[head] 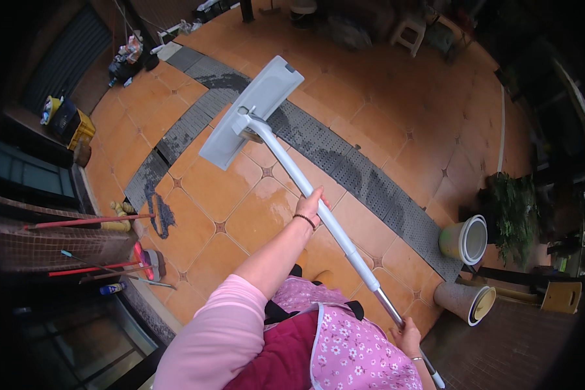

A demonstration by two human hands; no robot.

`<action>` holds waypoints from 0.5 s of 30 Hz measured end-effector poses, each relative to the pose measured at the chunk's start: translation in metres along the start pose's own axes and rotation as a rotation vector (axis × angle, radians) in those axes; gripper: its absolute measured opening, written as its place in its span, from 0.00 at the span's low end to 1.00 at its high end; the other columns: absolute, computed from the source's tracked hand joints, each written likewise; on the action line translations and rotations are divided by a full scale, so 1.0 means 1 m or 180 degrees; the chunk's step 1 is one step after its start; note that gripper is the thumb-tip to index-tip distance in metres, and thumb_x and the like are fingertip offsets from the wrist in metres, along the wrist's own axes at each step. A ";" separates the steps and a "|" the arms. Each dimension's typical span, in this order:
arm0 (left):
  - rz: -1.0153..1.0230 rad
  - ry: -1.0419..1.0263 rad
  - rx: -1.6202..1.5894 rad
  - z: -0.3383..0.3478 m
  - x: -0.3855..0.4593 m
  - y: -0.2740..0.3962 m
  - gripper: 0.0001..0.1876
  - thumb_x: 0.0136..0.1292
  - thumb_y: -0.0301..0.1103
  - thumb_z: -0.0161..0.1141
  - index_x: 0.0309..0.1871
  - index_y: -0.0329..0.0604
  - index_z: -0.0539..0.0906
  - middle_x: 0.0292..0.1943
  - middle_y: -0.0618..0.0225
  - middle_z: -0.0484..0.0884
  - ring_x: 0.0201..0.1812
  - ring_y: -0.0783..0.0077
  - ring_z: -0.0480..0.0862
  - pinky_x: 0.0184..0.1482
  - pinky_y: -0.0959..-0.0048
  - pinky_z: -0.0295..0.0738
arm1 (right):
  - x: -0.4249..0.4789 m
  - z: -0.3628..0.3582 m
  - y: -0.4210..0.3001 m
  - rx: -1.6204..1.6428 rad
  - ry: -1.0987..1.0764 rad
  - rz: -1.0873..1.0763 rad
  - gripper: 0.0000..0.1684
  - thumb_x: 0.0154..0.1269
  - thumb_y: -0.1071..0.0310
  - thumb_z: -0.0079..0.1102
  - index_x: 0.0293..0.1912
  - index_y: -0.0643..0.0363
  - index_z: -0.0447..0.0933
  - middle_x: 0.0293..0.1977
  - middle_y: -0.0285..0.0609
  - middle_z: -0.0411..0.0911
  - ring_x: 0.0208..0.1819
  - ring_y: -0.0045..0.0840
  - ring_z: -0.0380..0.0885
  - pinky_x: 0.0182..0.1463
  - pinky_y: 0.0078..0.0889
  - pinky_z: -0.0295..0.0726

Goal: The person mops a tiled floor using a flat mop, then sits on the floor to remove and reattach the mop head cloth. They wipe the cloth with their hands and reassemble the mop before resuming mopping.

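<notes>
A flat mop with a long telescopic pole [341, 231] slants across the view, its wide grey head [253, 112] lifted at the upper middle with the top side showing. My left hand [315, 204] grips the white upper part of the pole. Lower right, my right hand [407, 337] is closed round the metal section near the pole's end. Beneath the mop lie orange floor tiles [258, 195] with a wet shine and a strip of dark perforated drain covers [331, 146], partly wet. The pad under the head is hidden.
Buckets [463, 241] stand at the right beside a green plant [512, 219]. A string mop [162, 217] and a pink-and-grey brush or broom head [148, 261] are at the left wall. A yellow crate [81, 129] stands farther up. A plastic stool [409, 35] is at the top right.
</notes>
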State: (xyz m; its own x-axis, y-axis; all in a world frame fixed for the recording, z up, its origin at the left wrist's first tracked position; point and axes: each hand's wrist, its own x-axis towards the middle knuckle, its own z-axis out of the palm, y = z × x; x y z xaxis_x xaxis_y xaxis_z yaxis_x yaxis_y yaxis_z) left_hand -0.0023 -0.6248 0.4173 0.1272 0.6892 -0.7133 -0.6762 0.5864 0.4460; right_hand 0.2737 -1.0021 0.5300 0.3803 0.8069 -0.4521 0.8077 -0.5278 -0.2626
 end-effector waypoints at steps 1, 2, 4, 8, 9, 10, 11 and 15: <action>0.0046 -0.0103 0.0066 0.000 -0.006 -0.004 0.11 0.59 0.36 0.61 0.29 0.42 0.72 0.19 0.66 0.72 0.19 0.68 0.75 0.23 0.67 0.74 | 0.011 -0.001 -0.029 0.0336 -0.0115 -0.0166 0.24 0.50 0.62 0.68 0.47 0.58 0.72 0.36 0.51 0.79 0.38 0.42 0.79 0.40 0.41 0.78; 0.0086 -0.0211 0.0136 0.001 -0.013 -0.009 0.11 0.60 0.36 0.61 0.28 0.43 0.72 0.20 0.66 0.73 0.20 0.67 0.76 0.24 0.66 0.75 | 0.024 0.002 -0.056 0.0793 -0.0118 -0.0408 0.26 0.50 0.62 0.67 0.49 0.58 0.71 0.36 0.52 0.79 0.38 0.43 0.79 0.40 0.41 0.78; 0.0150 -0.0416 0.0342 0.002 -0.032 -0.023 0.10 0.60 0.36 0.61 0.30 0.43 0.72 0.22 0.65 0.75 0.23 0.67 0.77 0.27 0.66 0.76 | 0.054 0.013 -0.105 0.0978 0.0026 -0.0732 0.28 0.50 0.61 0.67 0.50 0.58 0.70 0.34 0.53 0.79 0.37 0.42 0.80 0.40 0.41 0.78; -0.0077 -0.0875 0.0249 0.012 -0.079 -0.036 0.09 0.61 0.36 0.60 0.37 0.43 0.73 0.28 0.63 0.77 0.33 0.66 0.80 0.36 0.65 0.77 | 0.085 0.011 -0.150 0.0034 -0.0127 -0.0626 0.24 0.50 0.61 0.64 0.46 0.61 0.72 0.27 0.55 0.78 0.30 0.41 0.80 0.37 0.40 0.78; -0.0208 -0.1012 0.0048 0.010 -0.084 -0.034 0.09 0.61 0.36 0.60 0.39 0.44 0.73 0.30 0.63 0.78 0.36 0.65 0.80 0.39 0.65 0.77 | 0.086 0.012 -0.144 0.0484 -0.0313 -0.0629 0.21 0.51 0.62 0.63 0.43 0.62 0.73 0.25 0.53 0.78 0.28 0.39 0.80 0.34 0.38 0.77; -0.0350 -0.1366 0.0063 0.002 -0.080 -0.034 0.10 0.65 0.39 0.57 0.42 0.45 0.73 0.37 0.61 0.79 0.44 0.64 0.80 0.46 0.63 0.75 | 0.087 0.012 -0.131 0.0919 -0.0496 -0.0634 0.18 0.51 0.63 0.62 0.40 0.63 0.73 0.22 0.51 0.77 0.25 0.36 0.79 0.32 0.36 0.77; -0.0316 -0.1473 0.0053 -0.001 -0.071 -0.032 0.11 0.65 0.41 0.55 0.42 0.44 0.73 0.38 0.60 0.79 0.45 0.63 0.79 0.47 0.62 0.75 | 0.087 0.009 -0.122 0.1356 -0.0680 -0.0636 0.15 0.52 0.64 0.61 0.37 0.64 0.74 0.20 0.49 0.77 0.22 0.34 0.78 0.29 0.34 0.76; -0.0242 -0.1532 -0.0153 0.008 -0.054 0.002 0.16 0.69 0.46 0.48 0.45 0.42 0.74 0.42 0.56 0.79 0.48 0.58 0.79 0.53 0.57 0.74 | 0.060 -0.041 -0.138 0.2355 -0.1967 0.0186 0.10 0.53 0.67 0.62 0.31 0.61 0.72 0.17 0.34 0.71 0.16 0.15 0.69 0.20 0.20 0.68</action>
State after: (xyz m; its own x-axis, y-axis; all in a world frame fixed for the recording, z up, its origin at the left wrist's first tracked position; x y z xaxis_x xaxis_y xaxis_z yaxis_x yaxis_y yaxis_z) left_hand -0.0040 -0.6574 0.4610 0.4909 0.7704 -0.4069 -0.6832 0.6302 0.3689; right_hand 0.2032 -0.8703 0.5743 -0.0641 0.6034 -0.7948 0.2263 -0.7669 -0.6005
